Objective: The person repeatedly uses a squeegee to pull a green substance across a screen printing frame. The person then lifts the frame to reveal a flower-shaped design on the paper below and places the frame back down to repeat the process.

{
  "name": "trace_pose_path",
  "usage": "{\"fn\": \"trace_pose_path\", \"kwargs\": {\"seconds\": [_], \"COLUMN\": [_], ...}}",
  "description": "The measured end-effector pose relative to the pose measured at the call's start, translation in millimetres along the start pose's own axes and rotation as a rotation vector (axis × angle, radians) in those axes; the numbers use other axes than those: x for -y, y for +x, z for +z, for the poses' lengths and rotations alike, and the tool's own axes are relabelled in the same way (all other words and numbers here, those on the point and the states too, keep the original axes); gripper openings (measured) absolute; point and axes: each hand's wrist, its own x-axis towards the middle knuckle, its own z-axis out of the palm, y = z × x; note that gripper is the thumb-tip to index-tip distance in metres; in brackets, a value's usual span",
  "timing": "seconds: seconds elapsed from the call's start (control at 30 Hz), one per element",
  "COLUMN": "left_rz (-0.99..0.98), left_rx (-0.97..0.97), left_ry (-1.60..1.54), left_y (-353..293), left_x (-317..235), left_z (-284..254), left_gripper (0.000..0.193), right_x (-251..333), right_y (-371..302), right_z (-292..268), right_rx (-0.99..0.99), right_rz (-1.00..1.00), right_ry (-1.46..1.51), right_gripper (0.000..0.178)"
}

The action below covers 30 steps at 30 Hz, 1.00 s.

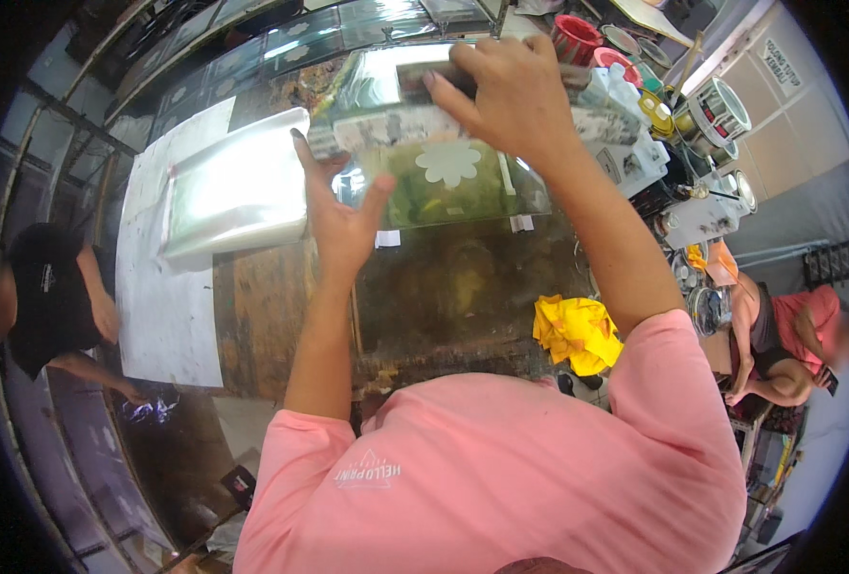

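Observation:
My right hand [506,91] grips the top of a long grey squeegee bar [386,129] that lies across a glassy printing screen [463,196]. The screen carries a pale flower-shaped stencil [448,163] just below the bar. At the screen's left edge my left hand [338,215] rests with its fingers spread, touching the bar's left end and holding nothing. Both forearms reach up from my pink shirt at the bottom of the view.
A stack of clear plastic sheets [238,187] lies left of the screen on white paper [166,306]. A yellow cloth [578,330] sits at the worn table's near right. Paint cans [721,110] crowd the far right. One person [51,297] stands left, another [788,335] sits right.

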Motion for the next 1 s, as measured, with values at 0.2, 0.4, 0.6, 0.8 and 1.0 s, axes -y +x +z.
{"fn": "trace_pose_path", "kwargs": {"seconds": [0.2, 0.4, 0.6, 0.8, 1.0], "left_rz": [0.066, -0.124, -0.059, -0.091, 0.037], "left_rx": [0.486, 0.671, 0.51, 0.548, 0.365], "left_ry": [1.138, 0.946, 1.192, 1.101, 0.757], "left_y": [-62, -60, -51, -70, -6], "left_x": [27, 39, 39, 35, 8], "left_z": [-5, 6, 12, 10, 24], "left_gripper": [0.114, 0.112, 0.113, 0.116, 0.09], "right_x": [-26, -36, -44, -42, -36], "right_y": [55, 85, 95, 93, 92], "right_z": [-12, -13, -11, -12, -19], "right_rx": [0.023, -0.019, -0.062, -0.015, -0.018], "right_rz": [0.061, 0.081, 0.057, 0.111, 0.076], "right_ry": [0.139, 0.137, 0.102, 0.205, 0.118], "right_gripper": [0.056, 0.058, 0.061, 0.06, 0.061]}}
